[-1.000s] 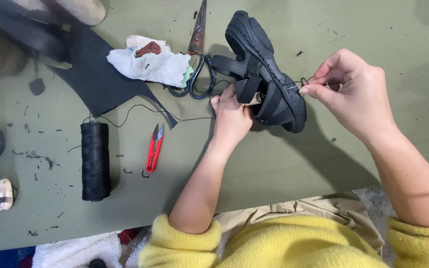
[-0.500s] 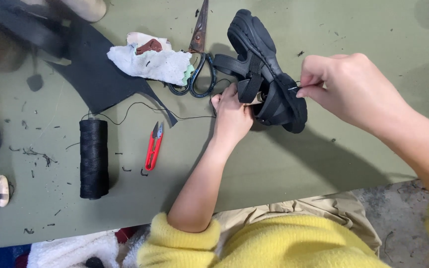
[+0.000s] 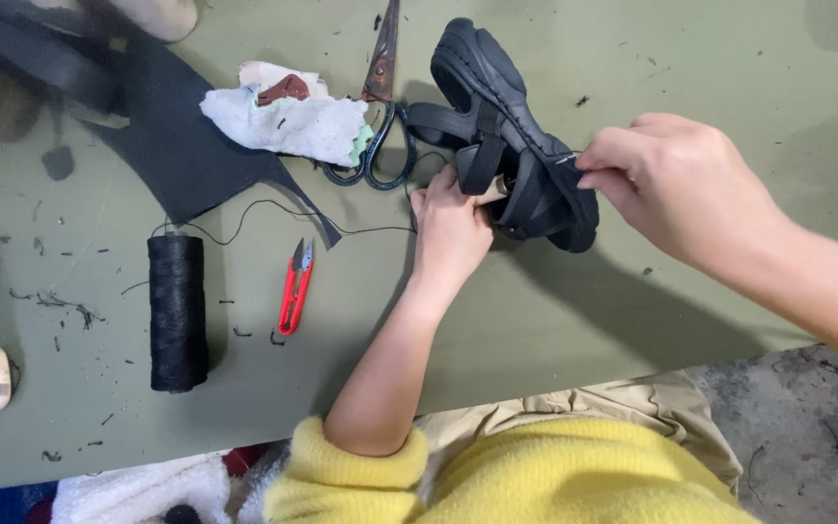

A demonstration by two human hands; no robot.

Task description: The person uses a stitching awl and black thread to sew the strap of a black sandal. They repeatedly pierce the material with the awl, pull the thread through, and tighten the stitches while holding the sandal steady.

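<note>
A single head-worn camera looks steeply down, close over the olive-green worktable (image 3: 632, 320). The wearer's yellow knitted sleeves (image 3: 497, 480) enter at six o'clock; the table's far side lies toward twelve o'clock.

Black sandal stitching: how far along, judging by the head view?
Done: the thread already runs from the black spool across the table towards the black sandal. In hand: the left hand steadies the sandal while the right hand pinches a needle at its sole edge. Left: how much is sewn cannot be told; the thread looks uncut, and the red snips lie untouched.
</note>
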